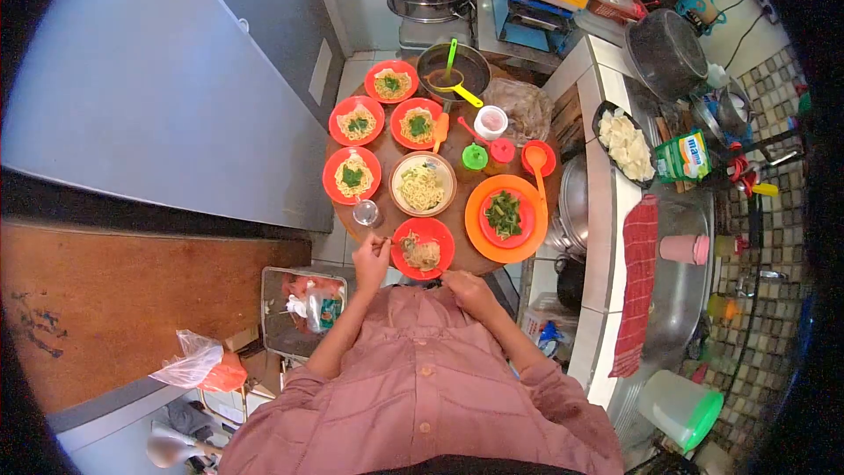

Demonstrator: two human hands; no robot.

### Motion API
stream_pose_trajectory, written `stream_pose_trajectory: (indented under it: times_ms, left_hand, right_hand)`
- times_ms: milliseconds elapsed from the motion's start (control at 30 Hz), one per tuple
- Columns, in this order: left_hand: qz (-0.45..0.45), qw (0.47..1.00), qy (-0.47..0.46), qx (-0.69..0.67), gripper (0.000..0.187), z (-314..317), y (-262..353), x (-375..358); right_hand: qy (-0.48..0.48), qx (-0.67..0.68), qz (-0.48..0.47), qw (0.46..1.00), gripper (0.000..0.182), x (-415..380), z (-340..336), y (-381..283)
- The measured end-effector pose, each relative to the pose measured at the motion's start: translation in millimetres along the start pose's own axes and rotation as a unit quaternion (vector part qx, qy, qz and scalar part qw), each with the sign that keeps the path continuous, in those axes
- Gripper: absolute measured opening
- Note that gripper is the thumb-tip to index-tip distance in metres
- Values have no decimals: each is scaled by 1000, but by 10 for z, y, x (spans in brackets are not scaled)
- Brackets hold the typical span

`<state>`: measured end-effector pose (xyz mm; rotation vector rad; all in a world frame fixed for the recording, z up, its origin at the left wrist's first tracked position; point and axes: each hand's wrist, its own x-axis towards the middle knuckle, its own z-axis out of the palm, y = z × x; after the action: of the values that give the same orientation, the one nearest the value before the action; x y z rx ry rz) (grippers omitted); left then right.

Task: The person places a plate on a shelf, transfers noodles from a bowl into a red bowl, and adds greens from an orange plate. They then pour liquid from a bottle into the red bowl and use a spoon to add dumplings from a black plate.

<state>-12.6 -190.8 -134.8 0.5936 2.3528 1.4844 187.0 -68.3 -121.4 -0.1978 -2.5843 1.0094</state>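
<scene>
Nearest my body on the round brown table (457, 135) is a red bowl (406, 233) of pale, brownish food. My left hand (373, 251) is closed at the bowl's left side, around what looks like a thin utensil handle reaching into the food. At the bowl's lower right rim rests my right hand (470, 293), its fingers bent; whether it grips the rim is unclear. Just beyond stands a bowl of noodles (421, 187), with an orange spatula (440, 134) at its upper edge. A clear cup (367, 213) sits to the left.
Red bowls of noodles with greens (352, 176) stand at the table's left. An orange plate (479, 244) holds a red bowl of greens at the right. Farther back are a dark pan (479, 66), a white jar (491, 122) and a plastic bag (525, 110). A tiled counter (600, 237) borders the right.
</scene>
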Motion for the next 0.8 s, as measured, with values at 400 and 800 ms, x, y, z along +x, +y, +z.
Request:
stream_pose_trajectory:
  times_ms: [400, 800]
  left_hand:
    - [18, 997, 30, 66, 15, 2, -22, -103]
    - [2, 999, -7, 32, 17, -5, 193, -132]
  right_hand:
    - [179, -68, 255, 948, 13, 148, 39, 201]
    - [268, 381, 412, 783, 28, 80, 274, 551]
